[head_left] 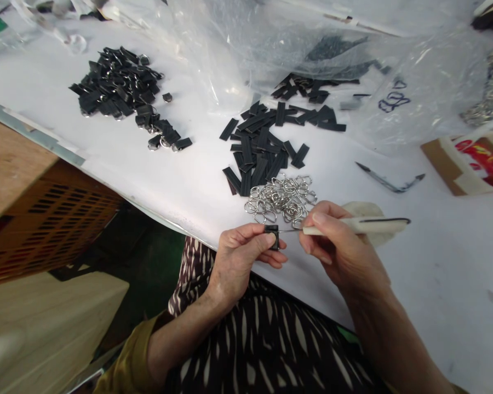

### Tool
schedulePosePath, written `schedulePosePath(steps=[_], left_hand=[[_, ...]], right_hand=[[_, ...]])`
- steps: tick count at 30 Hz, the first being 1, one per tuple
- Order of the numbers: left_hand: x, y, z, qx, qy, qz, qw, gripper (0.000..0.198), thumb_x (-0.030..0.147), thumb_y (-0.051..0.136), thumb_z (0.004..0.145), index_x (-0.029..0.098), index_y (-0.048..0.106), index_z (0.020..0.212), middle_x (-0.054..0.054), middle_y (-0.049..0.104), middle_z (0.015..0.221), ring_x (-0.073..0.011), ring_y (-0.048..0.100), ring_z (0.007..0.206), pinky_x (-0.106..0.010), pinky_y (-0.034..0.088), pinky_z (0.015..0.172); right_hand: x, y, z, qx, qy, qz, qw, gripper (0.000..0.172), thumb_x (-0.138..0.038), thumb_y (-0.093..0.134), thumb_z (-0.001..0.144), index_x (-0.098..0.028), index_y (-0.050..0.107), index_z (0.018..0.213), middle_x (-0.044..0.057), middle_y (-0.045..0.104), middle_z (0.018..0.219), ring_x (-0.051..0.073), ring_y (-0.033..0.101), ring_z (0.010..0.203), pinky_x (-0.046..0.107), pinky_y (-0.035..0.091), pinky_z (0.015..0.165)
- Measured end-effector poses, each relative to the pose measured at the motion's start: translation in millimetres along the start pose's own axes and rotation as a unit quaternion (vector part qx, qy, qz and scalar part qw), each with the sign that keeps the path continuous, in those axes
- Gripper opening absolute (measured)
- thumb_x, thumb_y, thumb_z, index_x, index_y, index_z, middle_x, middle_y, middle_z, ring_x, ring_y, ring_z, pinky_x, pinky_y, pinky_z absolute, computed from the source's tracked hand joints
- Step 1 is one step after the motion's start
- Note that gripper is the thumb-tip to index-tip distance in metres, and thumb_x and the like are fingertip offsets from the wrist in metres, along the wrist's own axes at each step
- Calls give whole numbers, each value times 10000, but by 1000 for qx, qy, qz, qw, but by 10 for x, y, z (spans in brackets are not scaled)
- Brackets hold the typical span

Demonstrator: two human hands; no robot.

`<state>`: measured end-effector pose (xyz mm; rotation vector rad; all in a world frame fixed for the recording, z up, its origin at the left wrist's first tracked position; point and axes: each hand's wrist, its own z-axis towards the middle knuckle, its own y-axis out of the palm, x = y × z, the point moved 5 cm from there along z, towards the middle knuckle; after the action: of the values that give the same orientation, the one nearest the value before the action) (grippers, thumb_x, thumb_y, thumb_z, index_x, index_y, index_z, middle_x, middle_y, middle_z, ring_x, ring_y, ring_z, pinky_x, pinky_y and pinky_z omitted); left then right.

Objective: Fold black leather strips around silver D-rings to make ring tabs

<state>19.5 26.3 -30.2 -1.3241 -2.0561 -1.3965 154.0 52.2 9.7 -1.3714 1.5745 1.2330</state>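
My left hand [246,251] pinches a small folded black strap piece [272,230] between thumb and fingers at the table's front edge. In my right hand [332,241] is a white-handled tool [361,225] with a thin metal tip, held like a pen. That tip reaches left to the strap piece and seems to touch it. Just behind my hands lies a pile of metal D-rings [283,197]. Beyond the rings is a heap of loose flat black strap pieces [258,142]. Whether a ring sits inside the held piece is hidden by my fingers.
A pile of black straps with rings [115,85] lies at the back left. Clear plastic bags [238,49] cover the back. To the right are a pair of tweezers-like bent metal pieces [390,180] and a small cardboard box [468,164]. An orange crate [57,219] stands below left.
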Motion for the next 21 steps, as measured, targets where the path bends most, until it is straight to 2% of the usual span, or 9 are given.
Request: schedulePosePath(steps=[3, 7, 9, 13, 16, 18, 21], left_hand=[[13, -6, 5, 11, -3, 9, 1000, 105, 210, 677, 775, 133, 667, 706, -33, 712, 707, -131, 660, 544, -210, 549, 543], [32, -34, 3, 20, -3, 17, 1000, 119, 209, 659, 790, 123, 676, 710, -35, 706, 720, -115, 652, 548, -193, 543, 549], [38, -38, 4, 18, 0, 16, 1000, 124, 214, 657, 794, 120, 678, 715, -35, 704, 726, -113, 652, 552, -190, 542, 550], [44, -49, 15, 32, 7, 13, 999, 124, 222, 661, 793, 119, 674, 725, -37, 705, 730, -114, 654, 554, -188, 540, 551], [50, -54, 15, 36, 9, 14, 999, 129, 230, 664, 789, 119, 672, 724, -40, 707, 731, -118, 655, 552, -195, 541, 551], [58, -60, 7, 38, 11, 14, 999, 128, 232, 666, 785, 125, 669, 717, -38, 708, 727, -119, 653, 548, -197, 539, 549], [69, -62, -8, 36, 13, 15, 999, 122, 234, 664, 786, 132, 667, 718, -35, 709, 726, -115, 651, 549, -192, 532, 551]], right_hand=[[-75, -81, 31, 27, -19, -6, 999, 254, -266, 574, 836, -180, 496, 610, -9, 522, 462, 61, 268, 362, 207, 118, 353], [-245, -283, 48, 88, -80, 9, 993, 238, -231, 543, 851, -181, 531, 619, -4, 481, 445, 64, 277, 354, 238, 108, 366], [-285, -315, 32, 85, -93, 7, 992, 222, -207, 528, 860, -186, 539, 640, -1, 501, 476, 68, 286, 365, 247, 138, 382], [-254, -210, -34, 54, -110, -21, 992, 123, -176, 568, 847, -207, 569, 727, -11, 576, 598, 83, 356, 437, 239, 262, 445], [-206, -89, -84, 53, -115, -106, 986, 52, -175, 610, 824, -219, 610, 797, -7, 606, 665, 108, 452, 507, 253, 355, 502], [-184, -16, -108, 54, -114, -171, 977, 34, -185, 624, 823, -217, 621, 812, -3, 614, 660, 114, 470, 493, 253, 366, 473], [-149, 69, -132, 52, -107, -218, 969, 5, -220, 608, 863, -223, 607, 859, -29, 581, 581, 98, 423, 405, 230, 325, 387]])
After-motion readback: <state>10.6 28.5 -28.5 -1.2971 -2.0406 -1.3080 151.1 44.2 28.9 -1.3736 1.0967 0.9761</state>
